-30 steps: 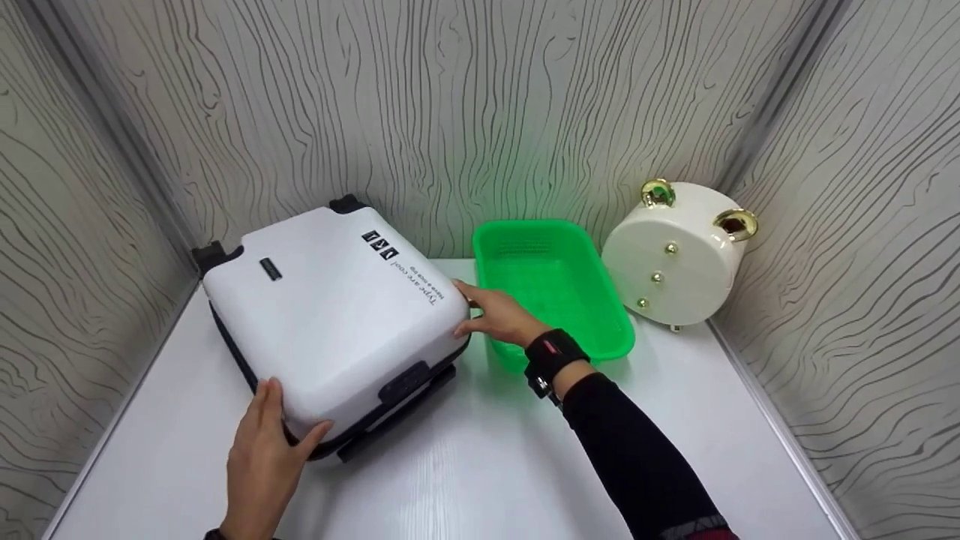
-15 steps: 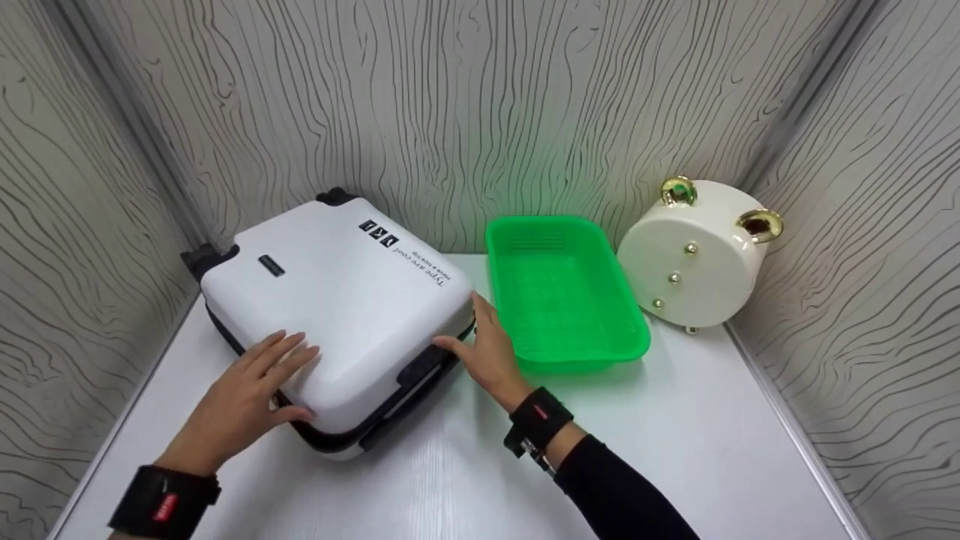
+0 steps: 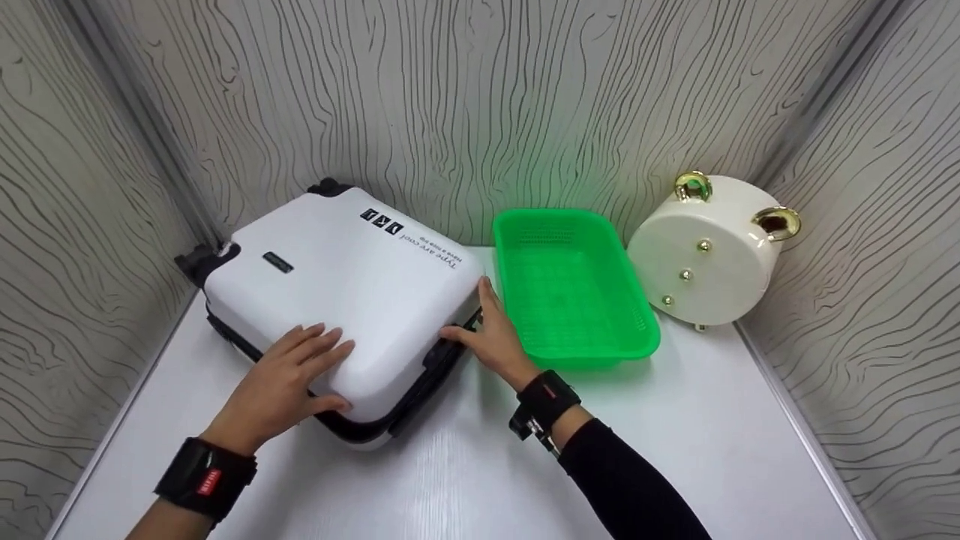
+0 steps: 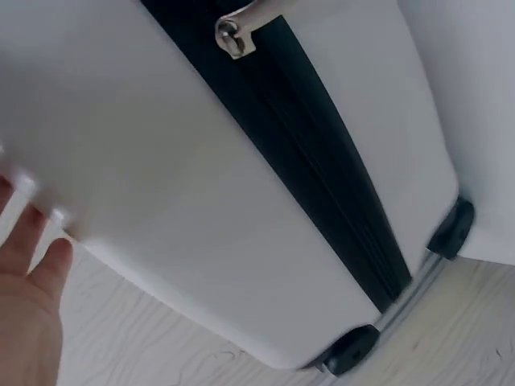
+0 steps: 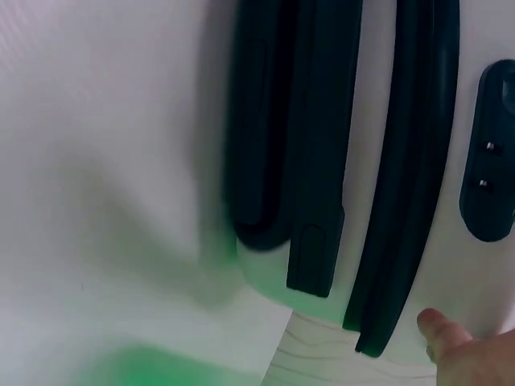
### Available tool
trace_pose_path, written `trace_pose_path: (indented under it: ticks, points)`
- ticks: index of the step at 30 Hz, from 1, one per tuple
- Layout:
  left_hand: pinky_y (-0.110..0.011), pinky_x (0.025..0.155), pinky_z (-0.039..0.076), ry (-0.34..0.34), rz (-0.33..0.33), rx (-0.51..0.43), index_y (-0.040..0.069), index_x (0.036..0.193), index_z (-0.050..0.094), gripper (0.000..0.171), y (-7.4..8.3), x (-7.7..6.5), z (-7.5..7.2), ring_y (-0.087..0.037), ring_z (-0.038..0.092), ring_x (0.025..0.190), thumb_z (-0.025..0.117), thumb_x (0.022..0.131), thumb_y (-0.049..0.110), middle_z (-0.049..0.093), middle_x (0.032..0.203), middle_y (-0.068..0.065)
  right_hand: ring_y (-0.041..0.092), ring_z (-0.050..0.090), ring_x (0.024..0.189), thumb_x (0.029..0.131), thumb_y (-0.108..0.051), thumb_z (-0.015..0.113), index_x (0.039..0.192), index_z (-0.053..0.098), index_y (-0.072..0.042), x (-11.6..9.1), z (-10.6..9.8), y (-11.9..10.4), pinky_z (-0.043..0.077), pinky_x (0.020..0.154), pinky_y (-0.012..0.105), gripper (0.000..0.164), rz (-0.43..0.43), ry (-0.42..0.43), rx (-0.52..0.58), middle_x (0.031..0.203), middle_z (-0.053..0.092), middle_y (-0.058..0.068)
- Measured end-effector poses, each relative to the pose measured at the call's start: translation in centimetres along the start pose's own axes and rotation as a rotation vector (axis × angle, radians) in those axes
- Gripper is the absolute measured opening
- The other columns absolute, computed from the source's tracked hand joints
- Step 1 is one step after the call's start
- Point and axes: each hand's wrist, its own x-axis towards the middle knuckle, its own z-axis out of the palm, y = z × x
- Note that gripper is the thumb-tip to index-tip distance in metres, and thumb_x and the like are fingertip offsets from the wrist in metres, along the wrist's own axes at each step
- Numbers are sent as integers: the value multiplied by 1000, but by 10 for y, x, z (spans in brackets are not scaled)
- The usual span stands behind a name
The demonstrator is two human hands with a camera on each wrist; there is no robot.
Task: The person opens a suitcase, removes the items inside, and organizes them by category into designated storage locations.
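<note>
Surface (image 3: 465, 487): white, carrying everything below.

Suitcase (image 3: 337, 292): white hard shell, black seam band (image 4: 306, 153), lying flat at the left of the surface. Its near corner sits further right than half a second earlier; the case has turned slightly.

Basket (image 3: 581, 354): green plastic, right of the suitcase; only a green blur in the right wrist view.

Round case (image 3: 716, 292): cream, gold knobs and ear-like rings, right of the basket; head view only.

Handle (image 5: 318, 177): black, on the suitcase's near side; plain in the right wrist view, mostly hidden from the head.

Left hand (image 3: 281, 382): grip unclosed, fingers extended over the suitcase top, thumb at the near corner. A second ago the fingers were at the side edge.

Right hand (image 3: 495, 337): grip likewise unclosed, fingers straight along the right-hand corner, thumb against the near side. Formerly it overlapped the basket in view; now it lies left of it.

Panel (image 5: 491, 153): black, rounded; two metal studs (image 5: 487, 145) distinct in the right wrist view only.

Metal pull (image 4: 231, 36): on the band, left wrist view.
</note>
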Motion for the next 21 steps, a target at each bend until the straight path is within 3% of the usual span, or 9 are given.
trace_pose_path:
  ticks: [6,13,18,21]
  points:
    - [-49,100,43,108,-15,38,6,125,66,78,31,15,19,-38,55,114,86,64,50,63,122,-17,28,19,146,77,-49,80,157,5,-12,27,-28,8,26,114,44,116,-20,-134,89,163,6,7]
    - [-51,105,38,119,-117,105,4,125,65,76,64,31,37,-38,54,118,81,70,54,63,119,-18,30,34,140,79,-41,82,157,11,-16,49,-48,18,40,106,43,109,-7,-255,149,162,12,4]
    - [-50,104,39,109,-177,178,4,125,65,77,73,45,49,-38,55,116,80,70,56,63,118,-19,33,39,137,86,-36,75,156,21,-11,46,-47,24,41,104,45,92,6,-245,182,160,22,9]
    - [-51,104,39,94,-211,223,4,126,64,78,76,52,56,-38,56,115,79,71,57,63,118,-18,33,43,134,88,-42,72,154,25,-7,38,-40,26,43,102,44,89,9,-220,169,156,31,11]
